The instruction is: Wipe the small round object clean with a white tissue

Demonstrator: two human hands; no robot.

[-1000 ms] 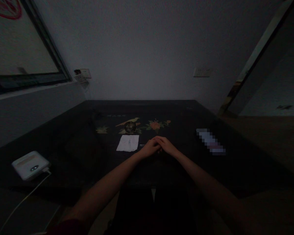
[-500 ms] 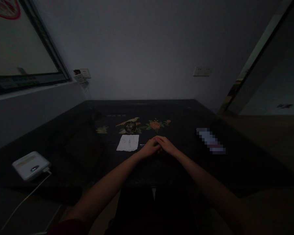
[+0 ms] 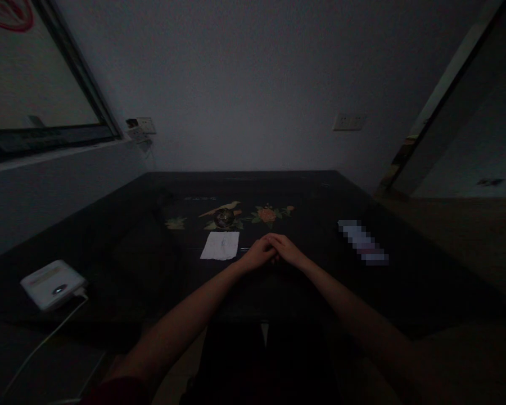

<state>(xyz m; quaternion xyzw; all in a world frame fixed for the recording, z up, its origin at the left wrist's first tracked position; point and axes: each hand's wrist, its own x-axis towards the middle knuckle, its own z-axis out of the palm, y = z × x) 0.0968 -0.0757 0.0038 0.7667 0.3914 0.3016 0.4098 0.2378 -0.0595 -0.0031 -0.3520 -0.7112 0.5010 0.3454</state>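
On the dark table, my left hand point(image 3: 258, 253) and my right hand point(image 3: 287, 249) meet, fingers folded together, the right one lying partly over the left. Both are closed, and nothing shows in them. Some fingers are hidden where the hands overlap. Just left of my left hand lies a crumpled white sheet of paper point(image 3: 220, 246). Behind the paper is a small round, dark, shiny object point(image 3: 224, 218), too dim to name.
The dark table point(image 3: 303, 292) has a bird and flowers pictured on its top. A white box point(image 3: 53, 284) with a white cable point(image 3: 46, 340) stands at the left. A pixelated flat object point(image 3: 362, 243) lies at the right. A wall point(image 3: 244, 101) with sockets rises behind the table.
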